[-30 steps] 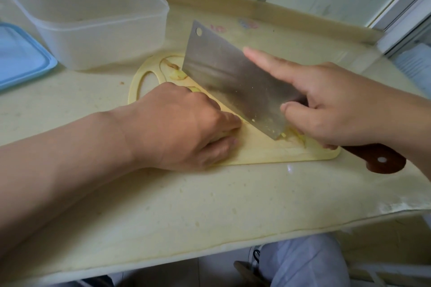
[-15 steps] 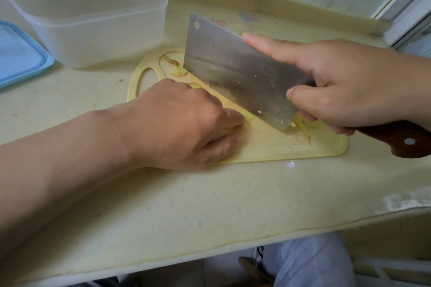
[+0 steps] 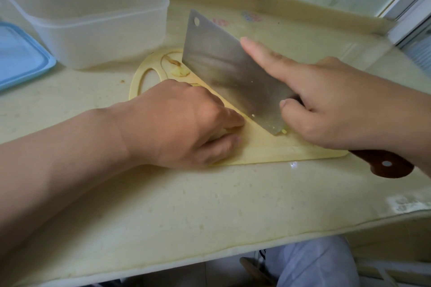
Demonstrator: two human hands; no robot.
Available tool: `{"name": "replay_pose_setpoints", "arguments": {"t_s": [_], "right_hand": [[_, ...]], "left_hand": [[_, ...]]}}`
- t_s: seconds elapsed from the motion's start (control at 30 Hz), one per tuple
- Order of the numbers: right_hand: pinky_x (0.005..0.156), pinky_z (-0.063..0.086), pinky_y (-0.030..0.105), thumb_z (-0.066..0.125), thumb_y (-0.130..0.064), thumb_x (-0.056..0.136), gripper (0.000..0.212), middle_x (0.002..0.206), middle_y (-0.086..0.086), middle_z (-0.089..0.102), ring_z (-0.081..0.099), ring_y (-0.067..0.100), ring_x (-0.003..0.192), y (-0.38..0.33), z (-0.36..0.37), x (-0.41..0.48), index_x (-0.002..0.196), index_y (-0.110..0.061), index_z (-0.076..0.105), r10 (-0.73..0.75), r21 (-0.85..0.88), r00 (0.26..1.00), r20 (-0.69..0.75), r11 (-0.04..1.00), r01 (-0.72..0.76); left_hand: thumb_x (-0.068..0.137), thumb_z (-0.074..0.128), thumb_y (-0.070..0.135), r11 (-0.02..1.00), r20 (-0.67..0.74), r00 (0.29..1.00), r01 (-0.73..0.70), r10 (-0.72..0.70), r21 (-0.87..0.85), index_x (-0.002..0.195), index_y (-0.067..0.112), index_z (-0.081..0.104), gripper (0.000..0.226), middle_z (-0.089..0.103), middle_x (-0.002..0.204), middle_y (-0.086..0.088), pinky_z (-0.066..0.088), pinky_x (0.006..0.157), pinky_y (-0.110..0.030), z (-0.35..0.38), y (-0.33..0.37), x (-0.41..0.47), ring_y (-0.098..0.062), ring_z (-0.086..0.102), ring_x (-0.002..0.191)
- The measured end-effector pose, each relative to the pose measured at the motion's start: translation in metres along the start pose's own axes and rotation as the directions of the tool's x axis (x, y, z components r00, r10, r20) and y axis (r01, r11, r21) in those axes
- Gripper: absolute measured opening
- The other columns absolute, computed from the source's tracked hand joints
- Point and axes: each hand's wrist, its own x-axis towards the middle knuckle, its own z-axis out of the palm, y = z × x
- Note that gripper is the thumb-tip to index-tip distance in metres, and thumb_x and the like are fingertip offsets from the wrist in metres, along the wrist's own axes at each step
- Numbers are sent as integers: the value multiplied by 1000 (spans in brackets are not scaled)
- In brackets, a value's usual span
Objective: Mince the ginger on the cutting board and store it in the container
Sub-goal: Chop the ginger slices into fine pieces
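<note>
Cleaver [image 3: 221, 65] dropped; left hand [image 3: 177, 121] covers most ginger [image 3: 179, 72].

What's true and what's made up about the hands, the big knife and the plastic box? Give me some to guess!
1. The right hand holds the cleaver. True.
2. The container is full of ginger. False: no ginger shows inside it.
3. The blue lid is closed on the container. False: it lies beside the container on the counter.
4. The left hand rests on the cutting board. True.
</note>
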Motion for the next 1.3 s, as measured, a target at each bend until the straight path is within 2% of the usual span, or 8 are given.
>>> {"name": "replay_pose_setpoints", "arguments": {"t_s": [0.1, 0.27, 0.5, 0.6, 0.77, 1.07, 1.17, 1.3], "right_hand": [[58, 50, 43, 45, -16, 94, 91, 51, -3, 48, 51, 16, 52, -11, 9, 12, 158, -57, -4, -39, -14, 997, -73, 999, 38], [54, 54, 39, 47, -11, 92, 92, 50, -1, 53, 55, 15, 47, -6, 8, 24, 161, -53, 4, -23, 64, 990, -138, 997, 32], [41, 54, 35, 45, -3, 92, 94, 60, -13, 67, 58, 22, 38, 14, 15, 8, 150, -70, 17, 184, 488, 960, -210, 871, -60], [40, 53, 37, 46, -1, 92, 94, 56, 3, 64, 54, 24, 39, 16, 8, 5, 147, -73, 21, 226, 590, 958, -173, 803, -83], [39, 47, 31, 46, 0, 94, 93, 52, 4, 61, 53, 26, 41, 16, 16, 9, 148, -72, 24, 195, 629, 980, -41, 767, -127], [43, 49, 36, 47, 2, 96, 93, 56, 15, 61, 49, 24, 36, 53, 0, 18, 138, -79, 29, 269, 638, 963, 7, 740, -211], [42, 48, 33, 48, 3, 97, 90, 64, 31, 58, 49, 21, 35, 52, -6, 27, 129, -81, 38, 247, 718, 969, -28, 679, -152], [42, 48, 33, 50, 3, 97, 86, 58, 20, 59, 48, 22, 36, 46, -8, 44, 131, -76, 46, 193, 775, 976, -103, 630, -43]], "left_hand": [[90, 46, 42, 1000, 2, 1000, -7, 7, -30, 96, 17, 73, 37, 68, 76, 1, 50, 52, -33, -1, -3, 1, -27, 62, 64], [86, 48, 32, 999, -34, 999, 33, -33, -17, 80, 11, 70, 31, 61, 67, -1, 47, 47, -37, -4, -4, 2, -30, 55, 57], [82, 46, 28, 891, -284, 886, 423, -367, 167, 74, 13, 60, 22, 57, 70, -2, 46, 48, -34, -14, -15, 6, -34, 56, 61], [81, 43, 30, 843, -294, 856, 493, -426, 214, 79, 14, 60, 23, 59, 78, -3, 37, 52, -28, -14, -22, 5, -34, 57, 68], [79, 40, 29, 796, -338, 804, 570, -490, 203, 82, 15, 62, 27, 61, 82, -2, 34, 53, -28, -14, -31, 4, -33, 57, 72], [74, 45, 41, 867, -139, 873, 484, -468, 119, 99, 18, 72, 43, 64, 94, 0, 53, 65, -41, -23, -35, 4, -29, 57, 82], [72, 42, 49, 915, -10, 924, 381, -383, 131, 102, 20, 75, 53, 64, 96, -4, 51, 73, -43, -22, -34, 5, -31, 57, 84], [75, 45, 50, 930, 66, 937, 328, -343, 168, 101, 21, 73, 47, 61, 95, -1, 47, 75, -42, -20, -36, 4, -26, 53, 83]]}}
